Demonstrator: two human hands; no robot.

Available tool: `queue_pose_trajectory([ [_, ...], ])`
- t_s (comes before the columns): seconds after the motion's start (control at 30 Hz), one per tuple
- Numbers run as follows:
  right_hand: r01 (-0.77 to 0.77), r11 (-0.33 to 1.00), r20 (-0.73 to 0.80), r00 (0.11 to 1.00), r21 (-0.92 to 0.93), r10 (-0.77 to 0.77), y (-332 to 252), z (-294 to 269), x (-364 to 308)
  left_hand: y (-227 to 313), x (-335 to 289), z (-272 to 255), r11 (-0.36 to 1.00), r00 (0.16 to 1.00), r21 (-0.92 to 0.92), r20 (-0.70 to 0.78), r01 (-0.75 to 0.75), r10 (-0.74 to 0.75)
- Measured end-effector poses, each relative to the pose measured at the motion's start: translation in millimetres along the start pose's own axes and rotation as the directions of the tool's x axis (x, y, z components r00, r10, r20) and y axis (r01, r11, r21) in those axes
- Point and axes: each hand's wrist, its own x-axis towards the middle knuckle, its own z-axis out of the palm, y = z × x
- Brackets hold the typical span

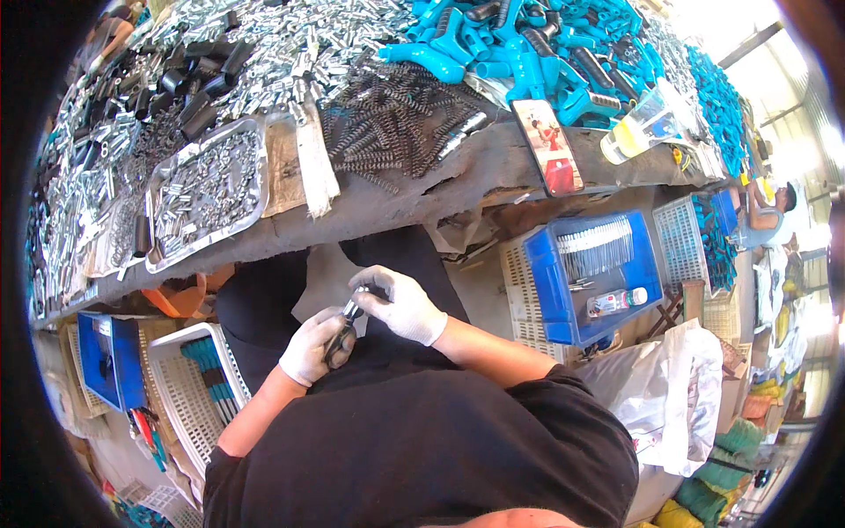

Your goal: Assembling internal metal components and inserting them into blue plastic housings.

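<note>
Above my lap, my gloved left hand (314, 347) is closed around a short black-handled piece with a silver metal end (351, 311). My gloved right hand (403, 304) is closed too, its fingers and thumb pinching at the upper tip of that metal end. Whether a separate small part sits between the right fingertips is hidden by the glove. Both hands are just below the front edge of the workbench (387, 211). Nearest on the bench are a pile of dark coil springs (387, 123) and a clear tray (211, 189) of small metal parts.
Turquoise plastic handles (519, 53) are heaped at the back. A phone (547, 148) and a plastic cup (629, 136) stand near the bench edge. To the right is a blue crate (563, 321) holding metal rods and a bottle; to the left, a white basket (180, 378). Another person (766, 216) sits far right.
</note>
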Motion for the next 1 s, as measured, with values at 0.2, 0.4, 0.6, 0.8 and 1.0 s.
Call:
queue_pose_trajectory([
  [0.2, -0.016, 0.999, 0.014, 1.000, 0.051, 0.016, 11, -10, 5, 1, 12, 4, 1.000, 1.000, -0.009, 0.029, -0.003, 0.003],
  [0.4, -0.048, 0.998, -0.004, 0.999, 0.039, 0.048, 12, -29, 5, 4, 28, 14, 0.999, 0.999, 0.008, 0.019, 0.045, -0.045],
  [0.6, -0.023, 0.999, -0.015, 1.000, 0.038, 0.024, 22, -36, 5, 4, 36, 19, 0.995, 0.996, -0.041, 0.008, 0.087, -0.086],
  [0.8, -0.040, 0.998, -0.014, 0.999, 0.056, 0.041, 24, -37, 5, 3, 37, 16, 0.995, 0.995, -0.025, 0.014, 0.101, -0.100],
  [1.0, -0.060, 0.998, -0.017, 0.998, -0.011, 0.059, 15, -39, 4, 0, 39, 14, 0.995, 0.996, -0.035, 0.003, 0.089, -0.089],
])
